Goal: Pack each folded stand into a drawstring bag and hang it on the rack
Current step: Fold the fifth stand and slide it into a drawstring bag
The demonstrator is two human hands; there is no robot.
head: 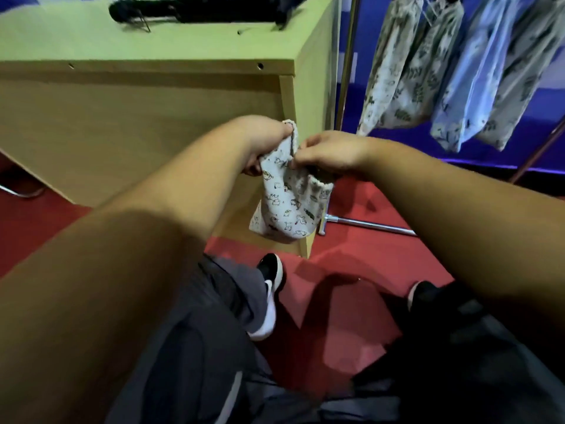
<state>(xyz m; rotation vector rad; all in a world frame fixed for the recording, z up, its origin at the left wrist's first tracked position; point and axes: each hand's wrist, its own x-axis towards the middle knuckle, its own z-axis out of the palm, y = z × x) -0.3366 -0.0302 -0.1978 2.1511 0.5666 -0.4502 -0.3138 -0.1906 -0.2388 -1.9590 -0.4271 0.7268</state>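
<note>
A small white drawstring bag [290,206] with a cartoon print hangs in mid-air beside the desk corner. My left hand [263,142] grips its upper left rim. My right hand [330,154] pinches the bag's mouth from the right; something dark shows inside the opening. Black folded stands [195,9] lie blurred on the far part of the light wooden desk [153,44]. Several filled patterned bags [458,71] hang from the rack [348,62] at the upper right.
The rack's chrome upright stands just right of the desk, and its foot bar [367,224] lies on the red carpet [342,316]. My legs and black-and-white shoes [269,295] are below. A blue wall lies behind the rack.
</note>
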